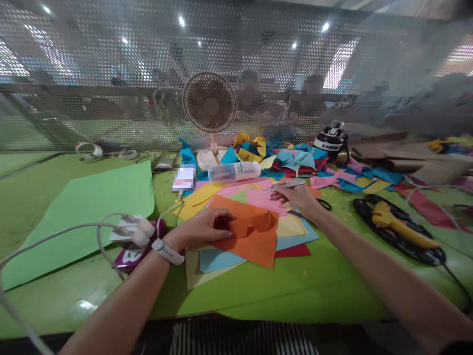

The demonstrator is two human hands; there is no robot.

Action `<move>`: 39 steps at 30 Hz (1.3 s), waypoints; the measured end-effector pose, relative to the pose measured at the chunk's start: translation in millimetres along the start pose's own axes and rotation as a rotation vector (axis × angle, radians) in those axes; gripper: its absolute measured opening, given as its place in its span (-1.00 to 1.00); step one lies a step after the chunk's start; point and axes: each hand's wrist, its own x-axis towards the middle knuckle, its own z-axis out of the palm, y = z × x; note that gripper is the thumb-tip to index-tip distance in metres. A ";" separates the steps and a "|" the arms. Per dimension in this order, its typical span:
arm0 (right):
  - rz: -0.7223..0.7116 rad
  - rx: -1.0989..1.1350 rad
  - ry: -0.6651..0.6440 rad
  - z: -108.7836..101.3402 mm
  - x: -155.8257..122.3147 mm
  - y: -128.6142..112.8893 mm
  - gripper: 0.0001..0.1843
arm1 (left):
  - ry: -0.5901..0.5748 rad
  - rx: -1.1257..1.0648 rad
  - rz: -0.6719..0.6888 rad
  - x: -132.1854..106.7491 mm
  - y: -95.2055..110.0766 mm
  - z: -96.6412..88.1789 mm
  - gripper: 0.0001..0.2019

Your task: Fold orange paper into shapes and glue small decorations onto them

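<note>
Left hand (207, 228) clutches orange paper (254, 236); right hand (295, 198), just beyond, grips silver pen (290, 185).

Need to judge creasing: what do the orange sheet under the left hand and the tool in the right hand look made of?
The orange sheet: thin matte paper, likely craft paper; it buckles up by the left hand. The tool in the right hand: slim, pale grey, slight sheen, metal or plastic; too blurred to tell.

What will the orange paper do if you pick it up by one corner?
The orange paper would probably flop and bend, since it is a thin sheet already creased near the left hand. It looks very light. It may slide easily, lying loose on other coloured sheets.
</note>
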 end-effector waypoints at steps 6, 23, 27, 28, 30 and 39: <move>-0.007 0.001 0.000 3.2 3.5 11.8 -0.75 | 0.002 0.023 0.000 0.5 -1.9 0.5 -0.62; -0.080 -0.043 -0.054 9.7 0.7 13.8 -0.74 | 0.004 0.049 0.001 1.2 -1.0 -0.5 -0.62; -0.113 -0.045 -0.070 10.2 0.2 14.0 -0.71 | 0.013 0.055 0.008 0.9 -0.9 -1.2 -0.62; -0.119 -0.045 -0.073 10.4 0.0 14.2 -0.70 | 0.013 0.055 0.005 0.8 -0.2 -1.5 -0.62; -0.130 -0.043 -0.079 11.0 -0.4 14.7 -0.69 | 0.009 0.054 -0.001 0.8 1.2 -2.0 -0.62; -0.144 -0.029 -0.102 9.5 1.4 17.9 -0.66 | 0.009 0.093 0.008 0.9 0.1 -1.5 -0.62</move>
